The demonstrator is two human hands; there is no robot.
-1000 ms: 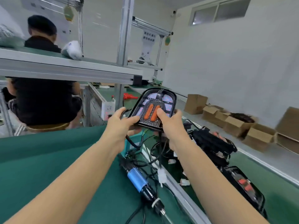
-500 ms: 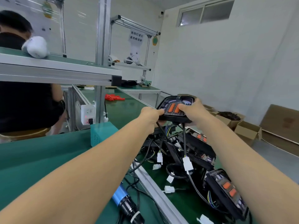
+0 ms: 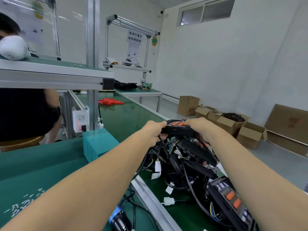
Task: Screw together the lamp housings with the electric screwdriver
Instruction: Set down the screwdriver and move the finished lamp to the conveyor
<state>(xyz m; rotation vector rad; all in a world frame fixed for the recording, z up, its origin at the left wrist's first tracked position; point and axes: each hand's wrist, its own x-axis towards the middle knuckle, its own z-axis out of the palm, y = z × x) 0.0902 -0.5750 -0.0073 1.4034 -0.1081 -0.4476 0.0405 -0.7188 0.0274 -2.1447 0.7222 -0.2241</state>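
At about 8 o'clock on your bench a scatter of small pale parts (image 3: pixel 25 204), possibly screws, lies loose on the green mat (image 3: pixel 41 164). At 6 o'clock the electric screwdriver (image 3: pixel 119 220) lies on that mat, its blue body partly cut off by the frame's lower edge, and neither of your hands is on it. Your left hand (image 3: pixel 154 132) grips the left end of a lamp housing (image 3: pixel 178 129), fingers curled round its edge with a black cable trailing below. Your right hand (image 3: pixel 199 128) holds the right end the same way. The housing sits just above centre, held flat over a pile of housings and wiring (image 3: pixel 188 157) at 4 o'clock, with its orange lenses up. Another housing (image 3: pixel 233 200) lies at 5 o'clock. Judging from this, the unit in your hands looks finished and is being put down on the pile; whether its screws are seated cannot be seen. How many remain to be screwed cannot be told.
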